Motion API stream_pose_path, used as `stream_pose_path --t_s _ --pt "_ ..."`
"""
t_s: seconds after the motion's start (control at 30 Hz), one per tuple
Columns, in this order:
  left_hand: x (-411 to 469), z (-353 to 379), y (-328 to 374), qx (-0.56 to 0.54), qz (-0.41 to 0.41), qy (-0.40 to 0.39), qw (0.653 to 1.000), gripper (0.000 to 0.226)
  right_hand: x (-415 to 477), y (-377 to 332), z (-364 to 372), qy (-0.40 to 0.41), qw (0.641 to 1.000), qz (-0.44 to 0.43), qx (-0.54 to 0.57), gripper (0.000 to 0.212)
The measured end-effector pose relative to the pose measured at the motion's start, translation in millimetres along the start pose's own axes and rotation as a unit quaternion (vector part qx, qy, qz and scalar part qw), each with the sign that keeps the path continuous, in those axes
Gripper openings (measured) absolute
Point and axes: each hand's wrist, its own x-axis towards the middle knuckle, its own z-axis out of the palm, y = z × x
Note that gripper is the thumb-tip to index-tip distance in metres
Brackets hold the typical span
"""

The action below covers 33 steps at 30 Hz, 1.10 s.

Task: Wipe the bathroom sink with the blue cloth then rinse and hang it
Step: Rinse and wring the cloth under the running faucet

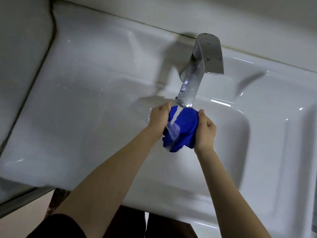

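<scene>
The blue cloth (184,129) is bunched up between both hands over the basin of the white sink (85,117). My left hand (158,120) grips its left side and my right hand (205,133) grips its right side. A stream of water runs from the spout of the metal faucet (193,79) onto the cloth, just right of my left hand. The cloth's lower edge hangs below my hands.
The faucet's flat lever handle (211,54) points toward me above the spout. A wide flat sink ledge extends to the left, bounded by a dark sealant line (42,60) against the wall. My legs in dark shorts show below the sink's front edge.
</scene>
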Motion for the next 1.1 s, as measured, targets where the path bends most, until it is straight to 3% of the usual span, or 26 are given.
stream_pose_path --t_s 0.17,0.3,0.37,0.47,0.57,0.7,0.83,0.97,1.1 --pt "-6 -14 -6 -0.049 -0.039 0.037 0.997 0.015 -24 -3 22 -0.026 0.999 -0.006 -0.028 0.049" --pt "-15 -22 -13 -0.140 -0.109 0.039 0.983 0.022 -43 9 62 -0.078 0.981 -0.045 -0.174 0.052" --pt "-22 -16 -16 -0.109 -0.099 0.045 0.988 0.023 -27 3 65 -0.064 0.972 -0.044 -0.222 0.050" --pt "-23 -12 -13 -0.041 -0.031 0.082 0.995 0.026 -23 3 62 -0.029 0.980 -0.012 -0.198 0.045" --pt "-17 -20 -4 -0.051 -0.021 0.102 0.993 0.028 -48 11 67 -0.039 0.982 -0.053 -0.175 0.050" --pt "-35 -17 -9 -0.024 -0.063 0.026 0.997 0.028 -22 9 55 -0.033 0.978 -0.023 -0.204 0.047" --pt "-46 -36 -9 -0.066 -0.040 0.026 0.997 0.025 -20 0 33 -0.120 0.976 0.004 -0.179 0.040" --pt "-62 -52 6 -0.100 -0.050 0.036 0.993 0.017 -41 -41 1 -0.168 0.958 -0.103 -0.207 0.019" --pt "-84 -63 16 -0.119 -0.060 0.043 0.990 0.019 -61 -97 -21 -0.071 0.943 -0.269 -0.184 0.038"
